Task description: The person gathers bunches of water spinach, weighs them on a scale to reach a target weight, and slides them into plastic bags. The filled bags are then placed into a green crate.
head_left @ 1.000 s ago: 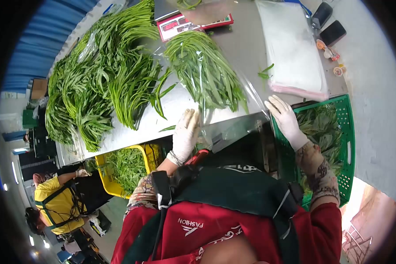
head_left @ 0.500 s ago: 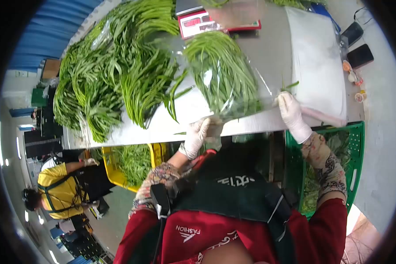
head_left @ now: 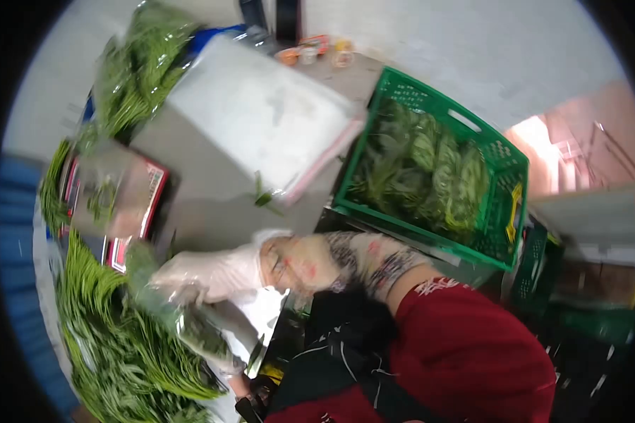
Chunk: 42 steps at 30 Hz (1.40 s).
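Note:
My right hand (head_left: 201,276), in a white glove, is closed on a clear plastic bag of leafy greens (head_left: 201,335) above the table edge. The bag is tilted and partly hidden by the hand. By its lower end, a small part of my gloved left hand (head_left: 231,365) shows; its fingers are hidden. A large pile of loose long-stemmed greens (head_left: 127,345) lies beside the bag. Behind the right hand stands a red-edged scale (head_left: 152,194) with a clear film and a few green bits on top.
A stack of clear plastic bags (head_left: 261,106) lies on the grey table (head_left: 197,204), with a loose green sprig (head_left: 264,197) at its corner. To the right, a green crate (head_left: 430,243) holds several bagged greens (head_left: 430,166). More bagged greens (head_left: 137,70) sit at the far left.
My view has swung right, bringing the green crate into full sight. The bag of greens has been lifted off the table, and my right hand has moved from its corner onto its body.

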### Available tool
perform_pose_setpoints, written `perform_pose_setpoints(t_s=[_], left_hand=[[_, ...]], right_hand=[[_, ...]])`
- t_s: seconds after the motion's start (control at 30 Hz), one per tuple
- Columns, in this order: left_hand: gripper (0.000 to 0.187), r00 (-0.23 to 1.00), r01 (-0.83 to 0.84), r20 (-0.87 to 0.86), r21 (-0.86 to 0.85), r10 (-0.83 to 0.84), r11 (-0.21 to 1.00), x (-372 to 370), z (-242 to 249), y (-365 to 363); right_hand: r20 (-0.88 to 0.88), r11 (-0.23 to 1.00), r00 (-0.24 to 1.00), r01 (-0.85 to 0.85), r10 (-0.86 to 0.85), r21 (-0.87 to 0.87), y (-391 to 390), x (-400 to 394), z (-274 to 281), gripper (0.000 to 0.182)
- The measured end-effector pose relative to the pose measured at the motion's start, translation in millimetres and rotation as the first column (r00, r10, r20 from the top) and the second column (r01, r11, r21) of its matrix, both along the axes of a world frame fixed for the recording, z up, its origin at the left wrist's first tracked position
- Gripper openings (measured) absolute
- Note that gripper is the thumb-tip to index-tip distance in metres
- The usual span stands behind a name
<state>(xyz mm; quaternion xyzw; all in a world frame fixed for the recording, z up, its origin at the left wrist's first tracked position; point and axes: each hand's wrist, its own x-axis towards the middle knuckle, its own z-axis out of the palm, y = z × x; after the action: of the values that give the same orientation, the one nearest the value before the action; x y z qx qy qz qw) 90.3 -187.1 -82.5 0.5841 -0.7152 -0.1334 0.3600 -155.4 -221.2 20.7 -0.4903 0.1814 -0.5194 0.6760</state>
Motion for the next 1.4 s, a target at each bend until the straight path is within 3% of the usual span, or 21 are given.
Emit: perform_pose_setpoints(t_s=[0.03,0.1,0.23,0.33,0.47,0.5,0.6,0.67,0.7,0.77,0.8,0.83,0.87,0.93,0.97,1.03,1.1,1.13,1.17,1.27,1.4], left_hand=[[0.031,1.000,0.007,0.002,-0.067,-0.007,0.998,-3.4,2.9,4.0],[0.030,0.999,0.043,-0.022,-0.089,-0.045,0.995,-16.2,5.3,15.2],[0.027,0.962,0.254,-0.115,0.045,-0.248,0.966,-67.6,0.6,46.6],[0.024,0.855,0.515,-0.209,0.232,-0.475,0.825,-142.6,-5.8,75.2],[0.021,0.554,0.814,-0.430,0.460,-0.713,0.355,-292.5,-18.2,130.2],[0.021,0.462,0.852,-0.495,0.478,-0.736,0.214,-331.1,-19.2,150.6],[0.024,0.064,0.947,-0.685,0.271,-0.726,-0.172,-434.9,-0.9,217.9],[0.031,0.226,0.708,-0.768,0.552,-0.600,-0.440,-473.3,-16.8,262.3],[0.033,0.107,0.691,-0.777,0.507,-0.620,-0.516,-489.6,-16.8,280.8],[0.035,0.003,0.570,-0.722,0.569,-0.692,-0.593,-512.7,-46.8,317.3],[0.040,-0.186,0.674,-0.685,0.433,-0.705,-0.598,-519.3,-88.4,340.7],[0.040,-0.028,0.545,-0.669,0.612,-0.742,-0.573,-528.1,-77.4,349.3],[0.041,0.042,0.605,-0.665,0.611,-0.746,-0.511,-526.8,-131.0,374.3],[0.039,0.105,0.662,-0.588,0.643,-0.802,-0.385,-529.3,-153.6,383.4],[0.036,0.129,0.620,-0.583,0.679,-0.802,-0.394,-528.6,-141.6,384.3],[0.033,0.180,0.550,-0.558,0.740,-0.810,-0.387,-531.5,-116.0,381.0],[0.023,-0.407,0.752,-0.223,0.468,-0.886,-0.464,-521.5,-164.5,395.9],[0.025,-0.495,0.799,-0.110,0.333,-0.862,-0.501,-516.9,-132.9,383.4],[0.032,0.010,0.709,-0.484,0.620,-0.875,-0.335,-511.7,-133.8,391.5],[0.039,0.038,0.583,-0.562,0.684,-0.826,-0.439,-500.3,-65.2,330.8],[0.042,0.267,0.714,-0.597,0.650,-0.757,-0.261,-444.0,-36.2,243.0]], right_hand=[[0.481,0.827,0.875,-0.237,-0.045,0.509,9.5,11.9,33.1,0.022],[0.621,0.952,0.779,-0.247,0.083,0.182,26.8,10.2,69.7,0.032],[0.676,0.991,0.736,-0.084,-0.011,0.107,99.9,-46.1,126.6,0.030],[0.690,0.986,0.704,0.099,-0.167,0.137,160.9,-111.0,140.0,0.026],[0.682,0.764,0.407,0.535,-0.607,0.361,259.9,-215.2,107.2,0.029],[0.610,0.511,0.194,0.759,-0.768,0.402,285.8,-238.2,93.9,0.025],[0.669,0.243,-0.085,0.892,-0.739,0.382,393.0,-319.9,36.8,0.023],[0.558,-0.050,-0.319,0.895,-0.766,0.444,463.7,-356.6,-14.1,0.020],[0.630,-0.013,-0.406,0.847,-0.662,0.532,501.1,-375.8,-47.6,0.019],[0.503,-0.197,-0.473,0.839,-0.723,0.506,561.8,-393.5,-100.2,0.018],[0.470,-0.189,-0.468,0.830,-0.748,0.525,587.1,-401.3,-125.0,0.019],[0.420,-0.215,-0.479,0.816,-0.771,0.536,617.5,-411.3,-162.6,0.023],[0.163,-0.405,-0.677,0.595,-0.717,0.694,617.9,-408.3,-161.9,0.029],[-0.385,-0.726,-0.616,0.552,-0.687,0.411,600.5,-391.2,-153.2,0.037],[-0.618,-0.768,-0.570,0.634,-0.542,0.089,591.7,-380.1,-157.1,0.038],[-0.811,-0.438,-0.577,0.756,-0.095,-0.487,571.3,-363.4,-163.8,0.041],[-0.760,-0.107,-0.617,0.758,0.207,-0.644,549.3,-358.8,-173.8,0.046],[-0.740,-0.044,-0.603,0.766,0.298,-0.642,540.9,-356.3,-180.7,0.048],[-0.699,-0.024,-0.587,0.759,0.409,-0.651,539.7,-362.2,-209.3,0.051],[-0.642,0.181,-0.401,0.906,0.653,-0.383,527.8,-384.6,-230.1,0.059],[-0.801,0.311,-0.235,0.948,0.550,-0.064,577.9,-468.5,-292.7,0.062]])
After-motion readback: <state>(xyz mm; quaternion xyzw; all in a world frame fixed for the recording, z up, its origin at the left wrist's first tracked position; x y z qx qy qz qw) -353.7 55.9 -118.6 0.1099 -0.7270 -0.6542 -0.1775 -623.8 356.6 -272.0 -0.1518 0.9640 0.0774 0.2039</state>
